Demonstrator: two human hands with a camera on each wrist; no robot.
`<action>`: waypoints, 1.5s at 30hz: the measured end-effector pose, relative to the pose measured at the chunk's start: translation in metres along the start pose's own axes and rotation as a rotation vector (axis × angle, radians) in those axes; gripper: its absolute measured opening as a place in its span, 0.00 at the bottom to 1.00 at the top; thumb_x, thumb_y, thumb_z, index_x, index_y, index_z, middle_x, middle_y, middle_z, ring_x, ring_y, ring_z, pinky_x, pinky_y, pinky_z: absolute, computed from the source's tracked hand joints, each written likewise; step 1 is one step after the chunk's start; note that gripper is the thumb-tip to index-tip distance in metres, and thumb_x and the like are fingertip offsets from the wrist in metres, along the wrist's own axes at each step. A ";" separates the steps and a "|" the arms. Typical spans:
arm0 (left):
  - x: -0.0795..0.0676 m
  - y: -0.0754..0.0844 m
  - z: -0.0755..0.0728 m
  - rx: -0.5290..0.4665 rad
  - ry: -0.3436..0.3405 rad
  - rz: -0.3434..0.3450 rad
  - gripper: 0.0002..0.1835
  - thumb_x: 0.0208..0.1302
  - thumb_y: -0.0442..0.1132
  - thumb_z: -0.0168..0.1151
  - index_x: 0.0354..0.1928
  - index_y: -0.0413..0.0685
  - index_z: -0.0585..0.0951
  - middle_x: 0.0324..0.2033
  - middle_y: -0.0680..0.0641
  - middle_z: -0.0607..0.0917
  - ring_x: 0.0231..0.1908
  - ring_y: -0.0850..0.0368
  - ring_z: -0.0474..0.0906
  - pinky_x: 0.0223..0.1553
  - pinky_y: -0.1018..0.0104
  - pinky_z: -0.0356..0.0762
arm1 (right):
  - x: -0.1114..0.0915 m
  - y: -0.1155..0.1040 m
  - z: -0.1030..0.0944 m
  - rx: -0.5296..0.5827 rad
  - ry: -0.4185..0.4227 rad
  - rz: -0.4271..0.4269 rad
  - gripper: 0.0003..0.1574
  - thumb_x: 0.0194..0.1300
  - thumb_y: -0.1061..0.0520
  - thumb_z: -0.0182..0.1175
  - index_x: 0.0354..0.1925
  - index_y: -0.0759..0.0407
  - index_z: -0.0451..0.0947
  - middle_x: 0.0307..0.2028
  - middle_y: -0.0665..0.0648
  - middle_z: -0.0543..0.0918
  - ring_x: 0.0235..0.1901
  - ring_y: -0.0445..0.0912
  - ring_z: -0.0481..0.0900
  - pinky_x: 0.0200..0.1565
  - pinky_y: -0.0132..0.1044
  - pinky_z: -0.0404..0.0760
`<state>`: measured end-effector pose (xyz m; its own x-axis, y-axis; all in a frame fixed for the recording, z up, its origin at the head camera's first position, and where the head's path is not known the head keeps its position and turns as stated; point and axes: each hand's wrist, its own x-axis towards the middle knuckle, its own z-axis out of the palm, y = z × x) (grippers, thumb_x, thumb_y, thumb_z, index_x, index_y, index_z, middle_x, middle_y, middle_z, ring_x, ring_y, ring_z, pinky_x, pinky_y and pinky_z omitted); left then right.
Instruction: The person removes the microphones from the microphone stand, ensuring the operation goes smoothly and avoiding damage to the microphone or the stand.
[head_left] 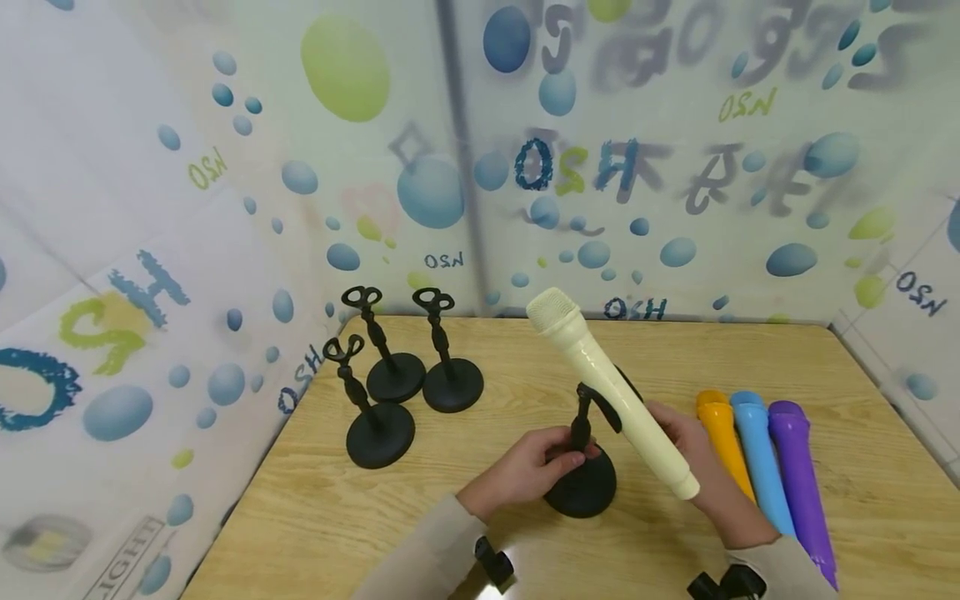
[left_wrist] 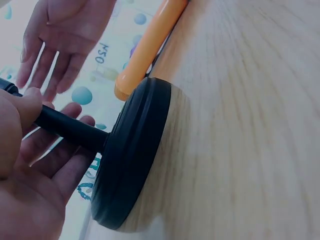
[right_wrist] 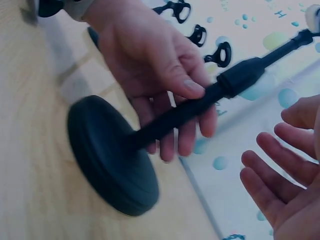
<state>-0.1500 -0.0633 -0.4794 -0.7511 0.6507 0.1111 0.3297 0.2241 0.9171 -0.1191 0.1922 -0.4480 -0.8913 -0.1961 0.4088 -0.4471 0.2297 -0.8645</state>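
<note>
A cream microphone (head_left: 609,385) slants in the clip at the top of a black microphone stand (head_left: 583,493), its mesh head up and to the left. My left hand (head_left: 525,468) grips the stand's pole between thumb and fingers, above the round base. The base sits on the table. Beyond the microphone's lower half is my right hand (head_left: 693,450), partly hidden by it in the head view. In the right wrist view the right hand (right_wrist: 292,175) has loosely spread fingers apart from the pole and holds nothing.
Three more black stands (head_left: 452,385) with bare clips stand at the table's left. At the right, orange (head_left: 726,442), blue (head_left: 763,458) and purple (head_left: 801,475) microphones lie side by side, close by my right forearm. A printed curtain (head_left: 675,208) borders the wooden table (head_left: 300,533).
</note>
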 end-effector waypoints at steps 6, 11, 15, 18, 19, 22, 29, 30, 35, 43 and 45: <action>0.002 0.000 0.001 -0.002 0.004 0.013 0.11 0.83 0.34 0.57 0.56 0.41 0.85 0.56 0.41 0.91 0.60 0.63 0.86 0.66 0.70 0.79 | 0.005 -0.012 -0.014 -0.019 0.008 0.110 0.19 0.79 0.66 0.61 0.64 0.67 0.81 0.48 0.26 0.84 0.47 0.27 0.84 0.45 0.24 0.84; 0.001 -0.001 0.002 0.003 0.026 0.024 0.10 0.82 0.34 0.58 0.54 0.41 0.86 0.54 0.41 0.92 0.57 0.63 0.87 0.66 0.70 0.79 | 0.012 -0.029 -0.019 -0.143 0.019 0.140 0.20 0.82 0.60 0.59 0.66 0.65 0.81 0.48 0.25 0.84 0.44 0.29 0.86 0.41 0.31 0.86; 0.000 -0.002 0.004 -0.008 0.037 0.021 0.09 0.80 0.34 0.60 0.53 0.41 0.87 0.53 0.41 0.92 0.56 0.65 0.88 0.66 0.71 0.80 | 0.018 -0.042 -0.026 -0.163 0.013 0.109 0.19 0.83 0.59 0.59 0.65 0.64 0.82 0.50 0.26 0.84 0.46 0.26 0.85 0.45 0.25 0.86; 0.000 -0.001 0.005 -0.024 0.044 0.011 0.09 0.80 0.34 0.61 0.52 0.42 0.88 0.53 0.42 0.93 0.55 0.66 0.88 0.64 0.72 0.80 | 0.023 -0.051 -0.031 -0.151 -0.003 0.053 0.18 0.83 0.62 0.57 0.64 0.65 0.82 0.51 0.29 0.86 0.47 0.27 0.85 0.49 0.21 0.84; 0.000 -0.001 0.005 -0.030 0.045 0.006 0.09 0.80 0.34 0.61 0.52 0.42 0.88 0.53 0.42 0.93 0.55 0.66 0.88 0.63 0.72 0.81 | 0.024 -0.055 -0.032 -0.147 -0.008 0.035 0.17 0.83 0.63 0.57 0.64 0.66 0.82 0.51 0.29 0.87 0.48 0.27 0.86 0.51 0.20 0.84; 0.000 -0.001 0.006 -0.044 0.052 -0.014 0.08 0.79 0.34 0.62 0.52 0.42 0.88 0.52 0.42 0.93 0.54 0.66 0.88 0.61 0.73 0.81 | 0.028 -0.065 -0.036 -0.134 -0.030 -0.010 0.17 0.82 0.65 0.57 0.63 0.66 0.82 0.51 0.31 0.88 0.49 0.28 0.87 0.51 0.20 0.83; -0.001 0.000 0.009 -0.071 0.060 -0.027 0.08 0.78 0.32 0.64 0.52 0.40 0.89 0.52 0.41 0.93 0.53 0.66 0.89 0.59 0.74 0.82 | 0.034 -0.083 -0.041 -0.157 -0.068 -0.041 0.18 0.79 0.67 0.60 0.63 0.62 0.83 0.52 0.33 0.89 0.49 0.30 0.87 0.47 0.25 0.86; -0.001 0.000 0.010 -0.075 0.062 -0.026 0.08 0.78 0.32 0.64 0.52 0.40 0.89 0.51 0.41 0.93 0.53 0.66 0.89 0.59 0.74 0.83 | 0.035 -0.085 -0.041 -0.171 -0.075 -0.039 0.19 0.80 0.66 0.60 0.64 0.61 0.83 0.53 0.32 0.88 0.49 0.30 0.87 0.46 0.25 0.86; -0.001 0.002 0.013 -0.078 0.078 -0.013 0.08 0.76 0.32 0.65 0.51 0.38 0.89 0.50 0.40 0.93 0.52 0.65 0.90 0.57 0.74 0.84 | 0.038 -0.095 -0.039 -0.223 -0.092 -0.035 0.19 0.80 0.63 0.62 0.65 0.55 0.83 0.54 0.30 0.86 0.46 0.32 0.87 0.42 0.30 0.87; -0.001 0.006 0.017 -0.074 0.101 -0.015 0.07 0.73 0.33 0.69 0.49 0.40 0.90 0.48 0.41 0.94 0.51 0.68 0.89 0.56 0.74 0.83 | 0.043 -0.114 -0.032 -0.235 -0.090 -0.033 0.20 0.77 0.60 0.67 0.64 0.53 0.84 0.57 0.41 0.88 0.54 0.29 0.85 0.51 0.22 0.83; -0.001 0.006 0.018 -0.070 0.108 -0.013 0.07 0.73 0.33 0.70 0.48 0.40 0.90 0.47 0.41 0.94 0.51 0.68 0.89 0.56 0.75 0.83 | 0.044 -0.118 -0.030 -0.231 -0.094 -0.055 0.22 0.75 0.62 0.68 0.64 0.53 0.84 0.58 0.45 0.88 0.56 0.28 0.83 0.57 0.18 0.79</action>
<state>-0.1368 -0.0498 -0.4805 -0.8137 0.5651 0.1362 0.2815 0.1782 0.9429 -0.1082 0.1850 -0.3188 -0.8591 -0.2994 0.4151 -0.5096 0.4255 -0.7478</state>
